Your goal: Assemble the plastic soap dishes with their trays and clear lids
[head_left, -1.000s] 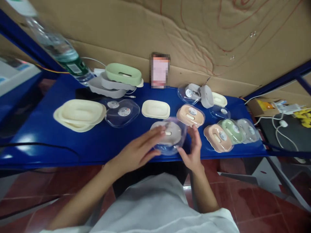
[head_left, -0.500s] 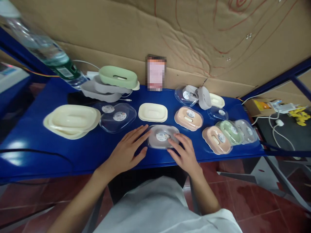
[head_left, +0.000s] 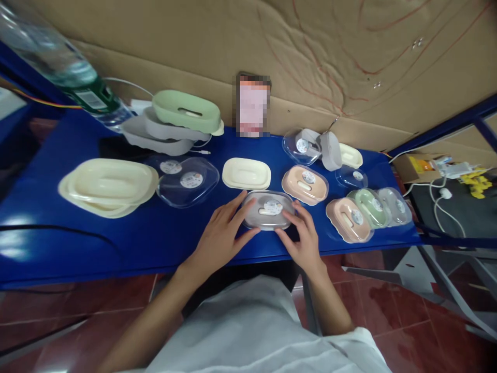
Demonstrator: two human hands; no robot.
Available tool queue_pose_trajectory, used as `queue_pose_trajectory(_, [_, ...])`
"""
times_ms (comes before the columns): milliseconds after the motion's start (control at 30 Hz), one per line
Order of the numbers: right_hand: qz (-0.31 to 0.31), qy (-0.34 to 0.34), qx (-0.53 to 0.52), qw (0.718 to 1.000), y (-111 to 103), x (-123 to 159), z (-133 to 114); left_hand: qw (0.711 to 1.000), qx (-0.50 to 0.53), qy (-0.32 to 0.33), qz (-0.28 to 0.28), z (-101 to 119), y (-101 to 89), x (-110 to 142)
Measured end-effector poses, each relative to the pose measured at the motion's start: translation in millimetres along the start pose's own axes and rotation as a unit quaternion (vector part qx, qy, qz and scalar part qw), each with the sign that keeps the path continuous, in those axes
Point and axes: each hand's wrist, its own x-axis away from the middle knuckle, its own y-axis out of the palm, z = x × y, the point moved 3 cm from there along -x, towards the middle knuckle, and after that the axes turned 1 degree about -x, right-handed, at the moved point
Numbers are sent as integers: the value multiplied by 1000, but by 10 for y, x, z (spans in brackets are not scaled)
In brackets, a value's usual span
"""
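Observation:
In front of me a grey soap box [head_left: 266, 221] with a clear lid and a round sticker lies on the blue table. My left hand [head_left: 219, 235] grips its left end, with the thumb at the near edge and fingers along the far side. The right end sits between the thumb and fingers of my right hand [head_left: 306, 233]. Just behind are a cream soap dish piece [head_left: 246, 174] and a pink soap box [head_left: 305, 185] with a clear lid.
Cream trays [head_left: 111, 181] and loose clear lids [head_left: 188, 181] lie to the left. Green and grey trays [head_left: 186, 111] are piled behind them, beside a water bottle [head_left: 83, 85]. Several lidded boxes [head_left: 349, 220] stand right. A phone [head_left: 252, 106] leans against the cardboard [head_left: 186, 46].
Both hands have closed in on the grey soap box, thumbs now at its near edge. Its lid has turned or shifted slightly, so the slot in the grey part shows. The view has shifted a little.

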Motion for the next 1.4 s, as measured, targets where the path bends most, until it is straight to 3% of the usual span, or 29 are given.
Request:
queue_pose_trajectory(100, [6,11,7,1000,-7,-13,-3,1000,0,-7,-8,11,29,-23])
queue_pose_trajectory(333, [-20,-36,42,998,14,33,-24,1000,22,-3,-10,-58,55,46])
queue_pose_trajectory(533, [15,-50,74,996,37,139,-18,999,31,5,-9,-91,75,66])
queue_pose_trajectory(833, [16,-22,79,996,85,245,24,999,28,14,22,-127,118,97])
queue_pose_trajectory(1200, [24,37,29,999,58,113,69,998,35,30,31,-162,145,52])
queue_pose_trajectory(1400, [40,32,48,998,77,110,81,997,8,59,44,-138,174,57])
